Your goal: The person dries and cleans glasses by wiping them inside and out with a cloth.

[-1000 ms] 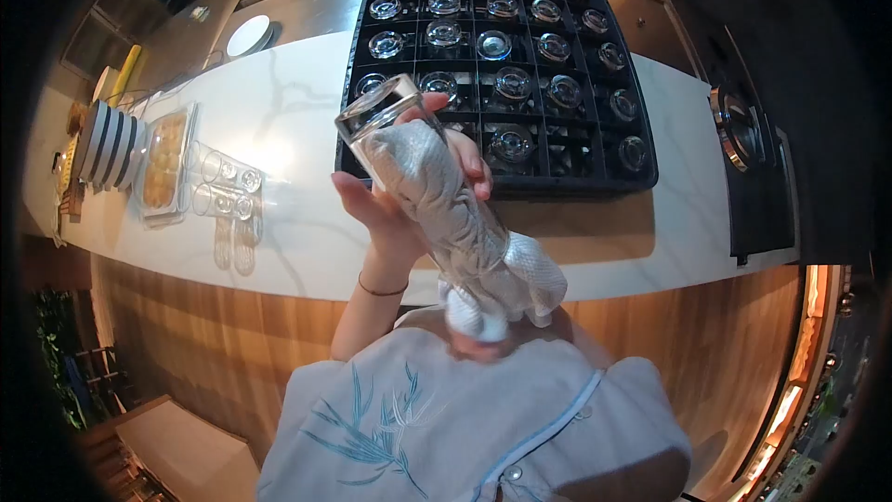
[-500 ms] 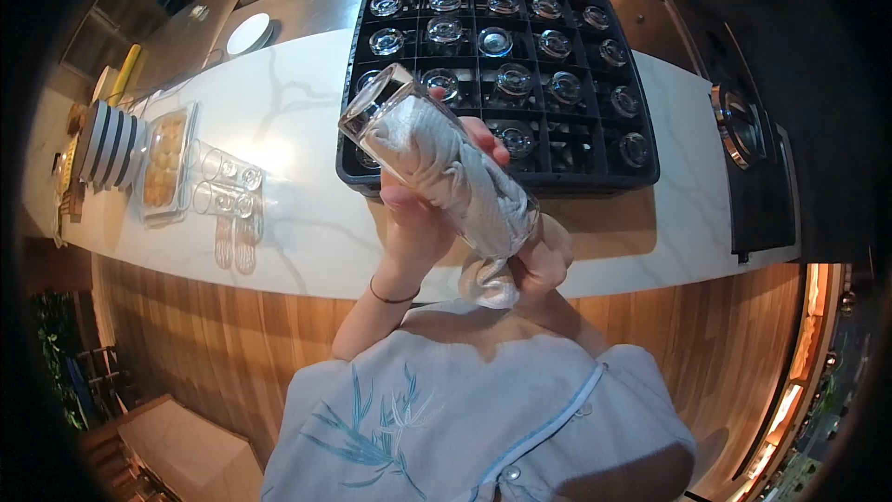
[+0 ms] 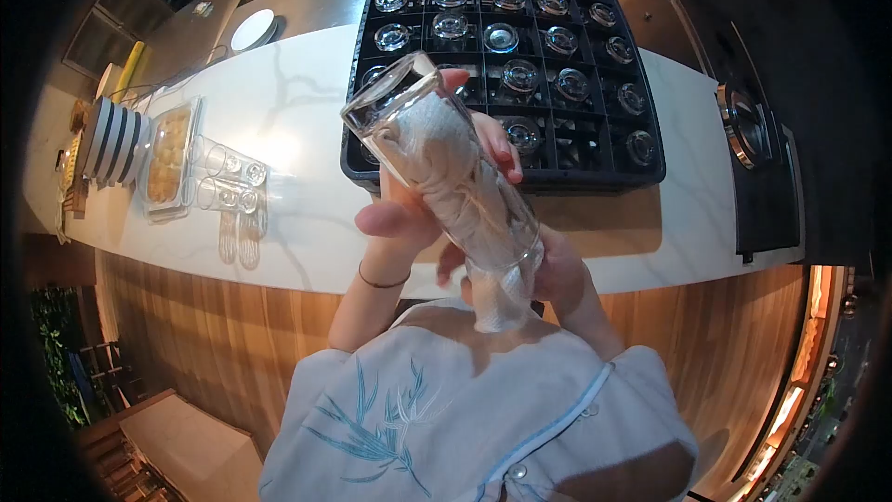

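A tall clear drinking glass (image 3: 388,102) is tilted in front of me, its thick base toward the upper left. My left hand (image 3: 409,218) is wrapped round it from behind, fingertips showing on its far side. A white cloth (image 3: 502,297) is stuffed inside the glass and hangs out of the lower end. There, my right hand (image 3: 562,265) closes round the cloth, partly hidden behind it. Just beyond the hands stands a black compartment rack (image 3: 506,178) of upside-down glasses (image 3: 502,37).
On the white counter (image 3: 311,223) at left, several clear glasses (image 3: 223,193) lie on their sides beside a lidded plastic box (image 3: 169,163) of yellowish pieces. Striped dishes (image 3: 116,144) stand farther left, white plates (image 3: 253,30) behind. A round metal-rimmed pot (image 3: 741,125) is at right.
The glass has come slightly closer and turned a little more upright. My right hand has shifted its fingers around the cloth, whose hanging end now reaches lower.
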Demonstrator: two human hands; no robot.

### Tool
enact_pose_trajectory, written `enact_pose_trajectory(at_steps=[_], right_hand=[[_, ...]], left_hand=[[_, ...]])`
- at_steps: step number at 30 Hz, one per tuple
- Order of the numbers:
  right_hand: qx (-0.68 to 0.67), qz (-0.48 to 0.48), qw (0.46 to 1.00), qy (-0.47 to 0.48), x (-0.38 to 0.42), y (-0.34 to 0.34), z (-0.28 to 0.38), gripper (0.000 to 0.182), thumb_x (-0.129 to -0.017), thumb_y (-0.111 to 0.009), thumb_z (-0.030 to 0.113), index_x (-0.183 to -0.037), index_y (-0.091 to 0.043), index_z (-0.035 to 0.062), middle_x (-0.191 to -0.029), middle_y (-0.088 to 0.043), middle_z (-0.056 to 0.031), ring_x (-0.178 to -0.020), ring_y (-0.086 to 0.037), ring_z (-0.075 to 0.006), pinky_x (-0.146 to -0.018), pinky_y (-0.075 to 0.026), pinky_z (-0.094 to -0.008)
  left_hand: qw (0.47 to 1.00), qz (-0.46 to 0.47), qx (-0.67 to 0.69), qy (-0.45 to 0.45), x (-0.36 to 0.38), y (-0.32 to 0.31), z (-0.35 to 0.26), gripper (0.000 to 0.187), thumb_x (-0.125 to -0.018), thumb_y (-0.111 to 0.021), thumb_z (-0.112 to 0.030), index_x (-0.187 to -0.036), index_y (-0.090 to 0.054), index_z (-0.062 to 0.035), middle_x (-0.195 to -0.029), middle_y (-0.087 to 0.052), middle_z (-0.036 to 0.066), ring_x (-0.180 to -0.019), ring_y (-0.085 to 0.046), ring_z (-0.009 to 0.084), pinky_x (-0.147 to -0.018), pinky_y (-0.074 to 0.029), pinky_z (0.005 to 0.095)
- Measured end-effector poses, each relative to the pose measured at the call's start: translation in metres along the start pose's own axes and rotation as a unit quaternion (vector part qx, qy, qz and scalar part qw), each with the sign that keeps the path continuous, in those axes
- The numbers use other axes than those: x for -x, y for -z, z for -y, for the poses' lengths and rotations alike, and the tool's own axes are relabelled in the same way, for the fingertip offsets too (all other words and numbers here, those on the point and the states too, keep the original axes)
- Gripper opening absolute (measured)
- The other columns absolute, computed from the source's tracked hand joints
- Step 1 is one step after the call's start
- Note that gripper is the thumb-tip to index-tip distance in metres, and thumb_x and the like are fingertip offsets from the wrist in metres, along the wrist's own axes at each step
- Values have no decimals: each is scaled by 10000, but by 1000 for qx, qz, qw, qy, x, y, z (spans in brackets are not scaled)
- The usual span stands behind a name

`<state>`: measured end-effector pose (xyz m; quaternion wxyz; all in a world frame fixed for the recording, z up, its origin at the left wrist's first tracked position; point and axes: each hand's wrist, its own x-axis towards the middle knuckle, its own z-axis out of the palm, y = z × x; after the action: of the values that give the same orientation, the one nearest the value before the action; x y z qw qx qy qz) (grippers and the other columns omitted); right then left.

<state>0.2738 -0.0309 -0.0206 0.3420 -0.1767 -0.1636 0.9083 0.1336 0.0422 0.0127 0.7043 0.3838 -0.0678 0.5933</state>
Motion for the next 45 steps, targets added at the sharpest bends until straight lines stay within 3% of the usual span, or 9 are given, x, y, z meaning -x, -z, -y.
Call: enact_pose_trajectory(at_steps=[13, 17, 21, 24, 28, 32, 35, 39, 45], right_hand=[[-53, -134, 952, 269, -13, 15, -29, 398, -815, -597, 224, -1142, -462, 41, -985, -568, -105, -838, -590, -201, -699, -503, -307], [337, -243, 772, 480, -16, -4, -30, 361, -761, -655, 127, -1046, -493, -25, -878, -572, -99, -745, -591, -219, -669, -491, -292], [629, -291, 387, 608, -25, -8, -18, 304, -715, -678, 94, -950, -546, -48, -694, -553, -95, -540, -556, -227, -511, -454, -295], [618, -269, 311, 670, -31, 16, -18, 253, -647, -713, 83, -828, -591, -46, -691, -551, -115, -545, -540, -220, -497, -428, -277], [689, -198, 363, 595, -10, 2, -2, 375, -612, -722, 85, -907, -542, -60, -745, -533, -88, -599, -519, -201, -539, -412, -249], [276, -210, 675, 651, -30, 3, -14, 609, -750, -562, 398, -1141, -377, -30, -940, -492, -99, -833, -479, -163, -694, -414, -289], [110, -142, 949, 258, -6, 5, -2, 493, -848, -422, 390, -1153, -420, 3, -989, -499, -108, -821, -492, -156, -681, -414, -287], [-80, 250, 965, 12, -6, 28, 4, 487, -876, -395, 401, -1134, -465, -6, -941, -555, -126, -732, -556, -130, -566, -436, -251], [-52, 78, 995, 39, -8, 33, -2, 418, -813, -578, 260, -1133, -488, 7, -915, -581, -74, -767, -581, -116, -576, -474, -223]], left_hand=[[993, -102, -48, 28, 12, -1, 3, 943, -658, -353, -777, -1299, -247, -93, -1028, -481, 129, -966, -520, 248, -809, -476, 362], [978, -203, -22, 43, 21, -12, 9, 826, -711, -381, -719, -1178, -363, -38, -1018, -502, 121, -952, -543, 230, -817, -473, 360], [976, -215, -27, 37, 22, -21, 9, 818, -721, -315, -739, -1142, -378, -41, -997, -512, 118, -939, -547, 227, -823, -469, 352], [977, -204, -46, 51, 21, -21, 7, 827, -719, -272, -758, -1134, -380, -50, -986, -514, 117, -929, -548, 226, -824, -464, 349], [981, -186, 24, 43, 20, -14, 3, 842, -709, -250, -779, -1136, -389, -68, -984, -500, 108, -923, -539, 220, -820, -457, 341], [988, -142, 54, 18, 18, -10, 3, 878, -717, -279, -781, -1308, -287, -132, -1005, -464, 128, -940, -496, 249, -795, -470, 379], [996, -80, 40, 19, 14, -4, 8, 925, -694, -279, -803, -1316, -261, -119, -981, -479, 136, -904, -512, 247, -784, -469, 370], [991, -68, -92, 64, 9, -5, -1, 978, -666, -311, -818, -1326, -222, -102, -919, -504, 148, -846, -531, 237, -747, -474, 361], [970, -132, -185, 80, 14, -16, -6, 979, -656, -424, -779, -1343, -172, -128, -898, -507, 136, -836, -532, 237, -754, -468, 371]])
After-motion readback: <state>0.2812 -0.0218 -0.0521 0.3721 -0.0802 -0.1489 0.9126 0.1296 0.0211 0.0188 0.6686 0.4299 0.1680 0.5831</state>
